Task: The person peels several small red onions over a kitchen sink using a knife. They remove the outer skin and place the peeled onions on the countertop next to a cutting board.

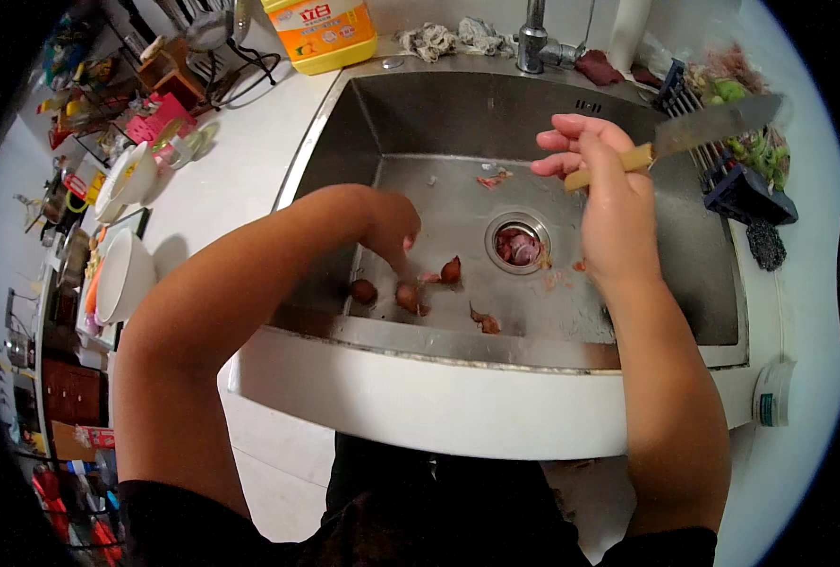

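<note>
Over the right side of the stainless steel sink [434,347], my right hand [611,170] holds a knife [717,126] by its light wooden handle, the blade pointing right. My left hand [395,227] reaches down into the sink's left part, fingers blurred, just above a small reddish-brown shallot or onion [409,298]; whether it touches it cannot be told. Similar bulbs lie nearby: one at the left [363,291], one to the right [451,270] and a smaller piece [486,322] near the front. Reddish peelings [518,246] fill the drain strainer.
A chrome faucet [532,42] rises behind the sink. A yellow detergent jug [322,35] stands at the back left. White bowls [126,276] are on the left counter. A dark rack [749,195] with green vegetables and a scouring pad [766,244] sit at the right edge.
</note>
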Demonstrator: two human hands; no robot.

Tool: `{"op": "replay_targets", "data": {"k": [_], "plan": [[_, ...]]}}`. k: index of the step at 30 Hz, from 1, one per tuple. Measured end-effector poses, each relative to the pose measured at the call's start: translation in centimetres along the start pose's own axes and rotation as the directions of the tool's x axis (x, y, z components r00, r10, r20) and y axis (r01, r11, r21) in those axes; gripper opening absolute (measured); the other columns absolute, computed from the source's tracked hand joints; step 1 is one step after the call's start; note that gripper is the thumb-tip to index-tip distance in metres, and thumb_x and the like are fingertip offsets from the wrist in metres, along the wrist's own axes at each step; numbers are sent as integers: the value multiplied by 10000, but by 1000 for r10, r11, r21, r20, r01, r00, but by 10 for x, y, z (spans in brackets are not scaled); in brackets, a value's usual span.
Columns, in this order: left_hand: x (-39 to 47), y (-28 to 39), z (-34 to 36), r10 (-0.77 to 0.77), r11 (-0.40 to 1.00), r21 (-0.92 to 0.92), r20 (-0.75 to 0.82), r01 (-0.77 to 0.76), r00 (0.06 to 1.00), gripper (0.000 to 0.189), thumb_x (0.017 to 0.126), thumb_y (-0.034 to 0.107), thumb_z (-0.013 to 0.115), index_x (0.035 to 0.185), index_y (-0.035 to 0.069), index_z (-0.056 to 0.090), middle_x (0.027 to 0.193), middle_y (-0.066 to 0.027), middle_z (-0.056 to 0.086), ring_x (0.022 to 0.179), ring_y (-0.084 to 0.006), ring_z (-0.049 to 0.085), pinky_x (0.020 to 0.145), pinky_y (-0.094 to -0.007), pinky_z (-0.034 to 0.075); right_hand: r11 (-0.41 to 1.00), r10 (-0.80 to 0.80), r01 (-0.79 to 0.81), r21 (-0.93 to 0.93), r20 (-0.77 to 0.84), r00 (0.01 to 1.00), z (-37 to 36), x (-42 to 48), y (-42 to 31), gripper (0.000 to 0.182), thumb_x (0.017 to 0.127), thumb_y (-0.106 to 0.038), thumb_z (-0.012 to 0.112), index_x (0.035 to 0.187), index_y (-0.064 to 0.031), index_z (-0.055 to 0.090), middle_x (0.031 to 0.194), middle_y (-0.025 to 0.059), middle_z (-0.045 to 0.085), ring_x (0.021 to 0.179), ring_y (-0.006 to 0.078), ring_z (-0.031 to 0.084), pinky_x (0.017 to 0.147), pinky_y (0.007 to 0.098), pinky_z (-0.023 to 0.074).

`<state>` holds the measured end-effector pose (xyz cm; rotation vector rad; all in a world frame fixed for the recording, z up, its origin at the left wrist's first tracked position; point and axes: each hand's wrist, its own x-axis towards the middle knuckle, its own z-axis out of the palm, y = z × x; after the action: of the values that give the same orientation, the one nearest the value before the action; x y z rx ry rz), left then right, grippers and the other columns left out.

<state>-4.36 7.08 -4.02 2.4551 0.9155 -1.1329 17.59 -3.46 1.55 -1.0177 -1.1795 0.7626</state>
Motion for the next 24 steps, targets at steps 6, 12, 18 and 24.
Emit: {"op": "replay_targets", "data": {"k": [6,12,18,24], "plan": [[-5,42,-14,115,958,-268,44,-100,992,654,704,394,805,1191,15,586,1114,-186,666,1095,-343,625,910,-439,492,999,-1,2,32,-30,1000,3,-3,-3,335,988,-197,408,1099,58,593,983,145,659,801,171,643,814,295,475],[3,50,-9,122,990,89,-190,-107,974,574,754,382,771,1160,49,539,995,-166,689,977,-332,676,815,-429,537,996,44,-42,-80,17,999,7,-11,-20,396,998,-232,358,1189,60,545,1079,184,635,904,188,641,916,321,462],[31,39,10,-15,998,-70,-336,-9,942,464,854,385,653,1165,68,519,933,-170,695,904,-342,693,773,-449,553,974,-88,134,-183,235,968,-20,-9,-11,512,1023,-322,308,1307,65,487,1172,185,630,1004,182,650,978,327,449],[43,43,21,154,968,-156,-248,-197,956,411,831,331,669,1163,116,557,989,-178,669,946,-334,679,806,-478,545,994,95,-82,-78,185,978,-26,-18,-9,561,1029,-373,309,1379,47,435,1258,169,598,1052,170,632,1039,362,423]]}}
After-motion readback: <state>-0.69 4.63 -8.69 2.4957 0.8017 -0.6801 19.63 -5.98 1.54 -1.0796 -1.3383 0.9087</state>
